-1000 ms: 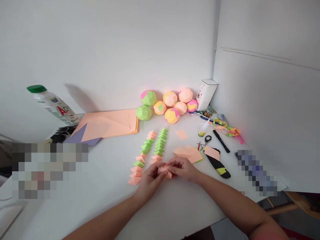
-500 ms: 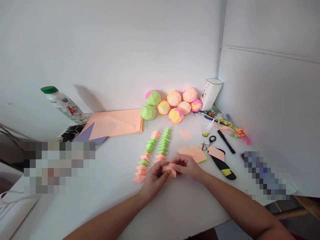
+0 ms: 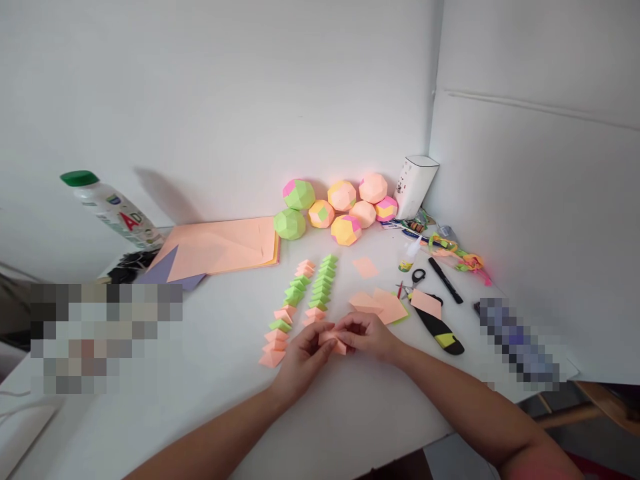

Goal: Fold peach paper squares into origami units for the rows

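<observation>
Between my left hand (image 3: 307,353) and my right hand (image 3: 367,337) is a small folded piece of peach paper (image 3: 340,345), pinched by the fingers of both. My fingers cover much of it, so its full folded shape is hidden. Beyond and left of my hands run two rows of folded paper pieces: one of mixed peach and green (image 3: 284,313), the other mostly green (image 3: 324,280) with peach at its near end. Loose peach paper sheets (image 3: 393,307) lie just past my right hand. A single peach paper diamond (image 3: 365,267) rests farther back.
Several faceted paper balls (image 3: 346,229) stand by the wall. A peach paper stack (image 3: 220,247) and a white bottle (image 3: 117,213) are at left. Scissors (image 3: 418,276), a black-and-yellow cutter (image 3: 440,331), a black pen (image 3: 445,280) and a glue bottle (image 3: 409,257) lie at right.
The whole view has shifted slightly, so the scene sits a little farther left. My fingers have moved slightly on the peach paper, with both hands still holding it.
</observation>
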`<state>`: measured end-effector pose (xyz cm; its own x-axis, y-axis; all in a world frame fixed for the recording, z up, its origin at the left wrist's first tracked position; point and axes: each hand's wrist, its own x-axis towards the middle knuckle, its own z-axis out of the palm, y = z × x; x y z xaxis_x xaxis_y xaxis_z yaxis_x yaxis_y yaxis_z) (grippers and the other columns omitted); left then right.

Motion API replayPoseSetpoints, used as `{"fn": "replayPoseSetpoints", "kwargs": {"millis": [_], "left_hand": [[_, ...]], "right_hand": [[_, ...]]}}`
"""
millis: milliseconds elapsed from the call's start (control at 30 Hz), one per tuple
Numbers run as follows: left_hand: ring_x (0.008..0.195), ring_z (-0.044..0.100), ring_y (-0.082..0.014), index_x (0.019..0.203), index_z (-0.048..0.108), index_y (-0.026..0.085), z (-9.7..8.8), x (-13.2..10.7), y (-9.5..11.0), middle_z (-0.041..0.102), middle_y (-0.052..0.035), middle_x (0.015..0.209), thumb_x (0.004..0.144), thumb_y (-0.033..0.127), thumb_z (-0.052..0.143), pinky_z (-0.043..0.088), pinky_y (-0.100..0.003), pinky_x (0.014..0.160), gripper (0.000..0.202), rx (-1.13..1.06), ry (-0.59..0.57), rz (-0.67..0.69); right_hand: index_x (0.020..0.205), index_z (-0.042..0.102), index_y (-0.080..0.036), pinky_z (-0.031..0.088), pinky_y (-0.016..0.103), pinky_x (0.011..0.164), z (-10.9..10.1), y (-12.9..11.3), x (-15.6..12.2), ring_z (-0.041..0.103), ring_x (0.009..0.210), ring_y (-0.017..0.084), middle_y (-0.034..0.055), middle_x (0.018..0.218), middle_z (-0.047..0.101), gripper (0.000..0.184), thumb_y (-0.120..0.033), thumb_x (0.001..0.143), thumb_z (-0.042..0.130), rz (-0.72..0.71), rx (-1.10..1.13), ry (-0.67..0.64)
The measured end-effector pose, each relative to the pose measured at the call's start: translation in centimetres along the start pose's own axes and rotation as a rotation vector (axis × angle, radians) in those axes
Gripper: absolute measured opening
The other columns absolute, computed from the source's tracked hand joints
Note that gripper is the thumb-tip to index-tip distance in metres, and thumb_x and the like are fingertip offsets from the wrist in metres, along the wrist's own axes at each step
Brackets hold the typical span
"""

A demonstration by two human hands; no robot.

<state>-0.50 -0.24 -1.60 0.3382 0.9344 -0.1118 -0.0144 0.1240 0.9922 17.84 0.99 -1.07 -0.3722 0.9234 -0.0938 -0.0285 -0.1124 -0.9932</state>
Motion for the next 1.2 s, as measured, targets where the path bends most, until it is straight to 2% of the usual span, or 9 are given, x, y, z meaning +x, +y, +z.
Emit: {"fn": "replayPoseSetpoints", "kwargs": {"millis": [400, 500, 633, 833, 1200], "left_hand": [[0.057, 0.052, -0.0121, 0.103, 0.06, 0.019, -0.33, -0.16, -0.26, 0.057, 0.0028, 0.064, 0.078, 0.039, 0.063, 0.043, -0.023, 0.054, 0.031, 0.065, 0.019, -0.007], [0.058, 0.054, -0.0128, 0.105, 0.06, 0.019, -0.35, -0.2, -0.3, 0.059, 0.0025, 0.063, 0.079, 0.037, 0.063, 0.044, -0.023, 0.055, 0.032, 0.072, 0.009, -0.016], [0.071, 0.061, -0.0173, 0.103, 0.059, 0.02, -0.28, -0.28, -0.01, 0.065, -0.0007, 0.069, 0.08, 0.037, 0.062, 0.048, -0.026, 0.062, 0.029, 0.056, 0.001, -0.005], [0.063, 0.059, -0.0155, 0.1, 0.061, 0.019, -0.32, -0.24, -0.08, 0.062, 0.0013, 0.065, 0.078, 0.039, 0.063, 0.048, -0.025, 0.057, 0.03, 0.06, 0.027, -0.031], [0.077, 0.066, -0.021, 0.103, 0.059, 0.019, -0.36, -0.27, 0.01, 0.07, -0.0026, 0.072, 0.076, 0.041, 0.065, 0.052, -0.032, 0.068, 0.035, 0.049, 0.006, -0.033]], "right_hand": [[0.087, 0.067, -0.015, 0.047, 0.024, 0.054, 0.28, 0.03, -0.1, 0.056, 0.055, 0.011, -0.0007, 0.065, 0.06, 0.028, -0.04, 0.076, 0.068, -0.033, -0.024, -0.018], [0.087, 0.068, -0.015, 0.047, 0.023, 0.054, 0.34, 0.04, -0.18, 0.056, 0.056, 0.01, 0.0007, 0.071, 0.061, 0.025, -0.038, 0.077, 0.067, -0.071, -0.062, -0.01], [0.086, 0.069, -0.016, 0.046, 0.024, 0.054, 0.41, -0.12, -0.29, 0.056, 0.058, 0.011, 0.0019, 0.074, 0.062, 0.024, -0.038, 0.078, 0.066, -0.102, -0.11, 0.017], [0.084, 0.07, -0.016, 0.044, 0.024, 0.054, 0.54, -0.43, -0.3, 0.055, 0.061, 0.013, 0.0031, 0.073, 0.064, 0.02, -0.034, 0.078, 0.064, -0.192, -0.251, 0.052], [0.082, 0.069, -0.015, 0.043, 0.025, 0.053, 0.7, -0.84, -0.32, 0.053, 0.058, 0.013, 0.0041, 0.07, 0.064, 0.017, -0.029, 0.079, 0.06, -0.314, -0.384, 0.075]]}}
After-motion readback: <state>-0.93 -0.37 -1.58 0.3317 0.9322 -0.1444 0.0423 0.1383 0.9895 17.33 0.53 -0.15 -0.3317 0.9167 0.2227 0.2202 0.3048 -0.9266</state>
